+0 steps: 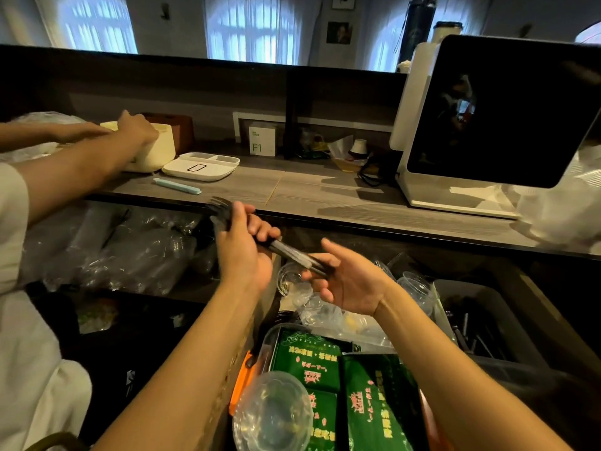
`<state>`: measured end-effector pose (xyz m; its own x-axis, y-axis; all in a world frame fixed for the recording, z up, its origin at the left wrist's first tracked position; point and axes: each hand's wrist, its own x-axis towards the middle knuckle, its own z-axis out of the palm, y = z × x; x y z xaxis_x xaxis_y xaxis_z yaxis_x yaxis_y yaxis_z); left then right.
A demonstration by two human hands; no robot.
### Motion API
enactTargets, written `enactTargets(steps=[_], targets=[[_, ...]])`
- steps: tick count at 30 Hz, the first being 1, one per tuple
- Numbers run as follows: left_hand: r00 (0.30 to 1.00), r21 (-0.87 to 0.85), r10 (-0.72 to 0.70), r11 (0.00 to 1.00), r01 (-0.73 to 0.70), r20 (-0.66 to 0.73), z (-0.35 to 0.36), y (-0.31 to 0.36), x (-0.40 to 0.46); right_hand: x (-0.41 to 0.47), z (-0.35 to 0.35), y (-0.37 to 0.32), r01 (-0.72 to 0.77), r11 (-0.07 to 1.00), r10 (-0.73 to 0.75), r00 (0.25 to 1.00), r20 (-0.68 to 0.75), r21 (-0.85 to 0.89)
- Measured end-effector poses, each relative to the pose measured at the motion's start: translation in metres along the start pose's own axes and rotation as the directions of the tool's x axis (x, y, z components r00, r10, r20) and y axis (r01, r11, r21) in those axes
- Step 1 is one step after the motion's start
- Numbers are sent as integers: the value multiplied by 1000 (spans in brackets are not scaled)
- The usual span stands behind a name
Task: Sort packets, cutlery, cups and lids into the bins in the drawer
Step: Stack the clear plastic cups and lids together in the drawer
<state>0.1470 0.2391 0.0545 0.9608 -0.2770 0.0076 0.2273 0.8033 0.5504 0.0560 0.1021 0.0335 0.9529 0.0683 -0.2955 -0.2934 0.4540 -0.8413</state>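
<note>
Head view over an open drawer below a wooden counter [292, 187]. The left hand [242, 245] grips a bundle of black plastic forks [260, 237] around its middle, fingers curled round the handles, tines pointing far and left. The right hand [344, 281] is spread wide, palm turned up and to the left, its fingers straight; the handle ends of the bundle lie against its fingers, which do not curl round them. The bundle is held above the drawer, just near of the counter edge.

In the drawer, green packets [367, 395] with printed lettering lie near, in the middle. A clear plastic lid [273, 415] rests just left of them. Clear cups [418, 289] stand farther back on the right, and a grey bin [487, 307] holding dark cutlery sits at the right edge. Stacks of clear cups in plastic wrap [130, 252] fill the shelf to the left.

On the counter: a white tray [201, 166], a pale blue pen [177, 186], and a dark screen [507, 109] on a white stand at the right. At far left, a second person's hands [130, 128] rest on a cream container [161, 149].
</note>
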Motion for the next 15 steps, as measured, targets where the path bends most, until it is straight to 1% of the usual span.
enactTargets(steps=[2, 4, 7, 9, 11, 13, 15], targets=[[999, -37, 41, 998, -41, -13, -2, 1, -1, 2, 10, 1, 87, 984, -56, 979, -195, 154], [998, -17, 57, 998, -57, -17, -2, -3, -5, 7, 27, 4, 213, 944, -117, 930, -348, 251], [995, 29, 97, 995, -97, 10, 4, -3, -15, 6, 49, 7, 335, 880, -153, 872, -466, 338], [995, 59, 91, 994, -94, 44, 9, -5, -24, 3, 57, 6, 370, 840, -157, 866, -475, 398], [996, 87, 58, 994, -64, 71, 14, -10, -35, -3, 67, 7, 357, 837, -165, 887, -432, 414], [997, 89, 13, 996, -20, 74, 17, -14, -43, -10, 76, 9, 327, 872, -176, 905, -388, 366], [996, 71, -37, 997, 31, 80, 21, -12, -47, -19, 76, 11, 302, 915, -200, 915, -351, 266]])
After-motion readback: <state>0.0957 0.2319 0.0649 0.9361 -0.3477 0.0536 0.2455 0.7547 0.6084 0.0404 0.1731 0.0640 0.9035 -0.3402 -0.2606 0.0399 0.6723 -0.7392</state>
